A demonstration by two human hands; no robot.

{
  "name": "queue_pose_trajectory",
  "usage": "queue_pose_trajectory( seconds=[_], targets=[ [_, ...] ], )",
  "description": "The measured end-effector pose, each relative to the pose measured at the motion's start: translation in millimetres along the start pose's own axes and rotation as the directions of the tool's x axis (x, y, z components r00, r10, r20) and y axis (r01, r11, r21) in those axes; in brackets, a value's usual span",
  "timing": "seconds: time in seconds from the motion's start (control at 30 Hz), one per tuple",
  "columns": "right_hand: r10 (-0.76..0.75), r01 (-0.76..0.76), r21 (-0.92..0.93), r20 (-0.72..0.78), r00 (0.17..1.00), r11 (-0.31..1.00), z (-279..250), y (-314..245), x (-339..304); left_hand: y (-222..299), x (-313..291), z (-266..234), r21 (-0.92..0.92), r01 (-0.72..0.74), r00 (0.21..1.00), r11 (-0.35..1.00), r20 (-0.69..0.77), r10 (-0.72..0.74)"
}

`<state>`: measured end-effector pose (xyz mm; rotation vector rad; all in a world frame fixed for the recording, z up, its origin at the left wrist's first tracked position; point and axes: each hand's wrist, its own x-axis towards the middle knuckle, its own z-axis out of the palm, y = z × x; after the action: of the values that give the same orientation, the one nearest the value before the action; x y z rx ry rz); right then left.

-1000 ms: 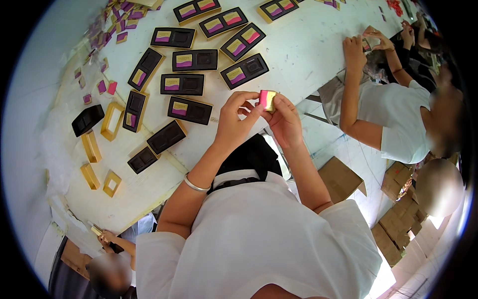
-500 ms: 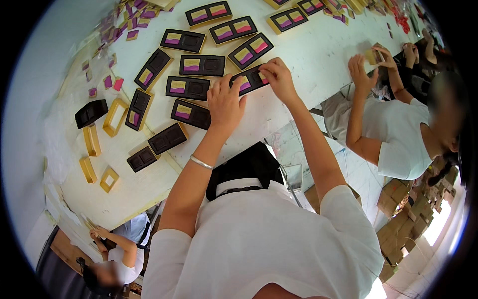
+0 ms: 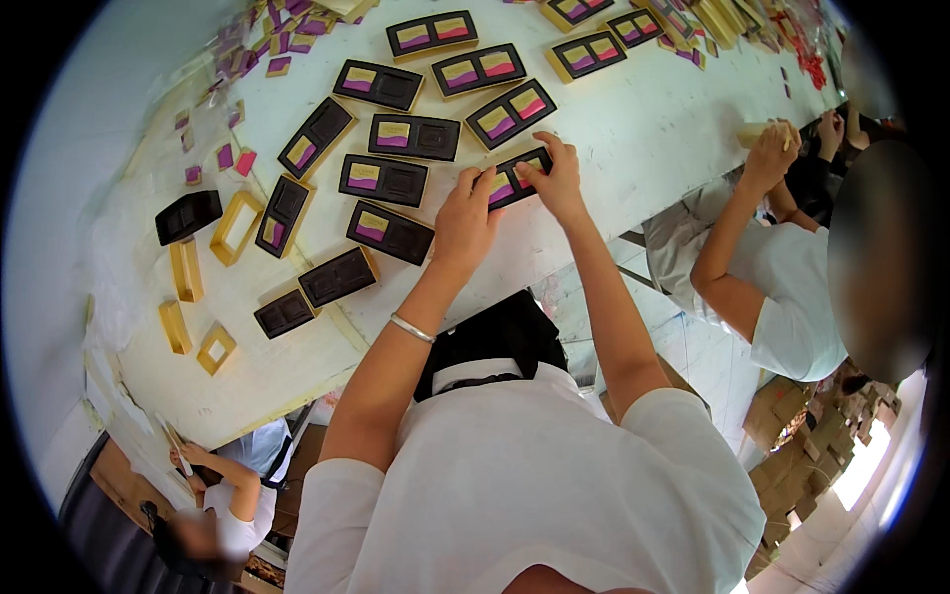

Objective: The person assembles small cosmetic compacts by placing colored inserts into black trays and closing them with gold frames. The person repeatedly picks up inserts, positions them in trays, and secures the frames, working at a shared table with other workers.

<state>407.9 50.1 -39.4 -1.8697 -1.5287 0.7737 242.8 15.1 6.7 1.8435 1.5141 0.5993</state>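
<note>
Right hand (image 3: pixel 556 183): fingers half curled, thumb and fingertips close together over the right end of a two-well black tray box (image 3: pixel 508 188); thumb apparently on a pink-and-gold packet there, grip hard to tell. Left hand (image 3: pixel 468 220): fingers loosely bent, lying along the box's left end beside a purple-and-gold packet (image 3: pixel 501 191); whether they clasp it I cannot tell. Box sits near the front edge of the white table (image 3: pixel 623 129), slanting up to the right. Silver bangle (image 3: pixel 413 329) on left wrist. Beyond the hands, several boxes with the left well filled and the right one bare, e.g. one box (image 3: pixel 391 233) just left of the left hand. Farther up, filled pairs, purple beside pink, such as a full box (image 3: pixel 512 114). Left: two unfilled dark trays (image 3: pixel 337 276) end to end, gold frames (image 3: pixel 237 228) on edge, a tilted dark tray (image 3: pixel 188 216). Heap of loose packets (image 3: pixel 287 30) at the top left. Co-workers in white: one at right (image 3: pixel 792 297), hands about a gold piece (image 3: pixel 754 134); another lower left (image 3: pixel 237 505).
</note>
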Motion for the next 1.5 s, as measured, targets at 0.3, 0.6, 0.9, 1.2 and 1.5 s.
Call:
queue_pose_trajectory(
  seconds=[0.3, 0.6, 0.9, 1.2, 1.5],
  targets=[
    [-0.17, 0.083, -0.335, -0.239, 0.956, 0.939, -51.3, 50.6, 35.6, 47.7, 44.8, 18.9, -0.145, -0.009, 0.994, 0.989, 0.109, 0.025],
    [-0.392, 0.354, -0.173, -0.327, 0.86, 0.919, -30.3, -11.2, 55.3, -70.5, 34.2, -76.1, 0.453, 0.065, 0.979, 0.889, -0.2, 0.03],
    [-0.549, 0.553, -0.004, -0.125, 0.826, 0.833, 68.2, -108.4, 103.8, -63.5, 19.2, -64.7, 0.429, 0.107, 0.969, 0.897, -0.249, 0.003],
    [-0.21, 0.2, -0.166, -0.043, 0.977, 0.966, 93.2, -98.8, 265.6, -77.4, 29.7, -65.5, 0.206, -0.018, 0.967, 0.978, -0.246, 0.07],
    [-0.466, 0.301, -0.604, -0.134, 0.874, 0.738, 30.4, -56.8, 330.5, -75.3, 30.5, -68.8, 0.202, -0.001, 0.981, 0.979, -0.188, 0.04]
  ],
)
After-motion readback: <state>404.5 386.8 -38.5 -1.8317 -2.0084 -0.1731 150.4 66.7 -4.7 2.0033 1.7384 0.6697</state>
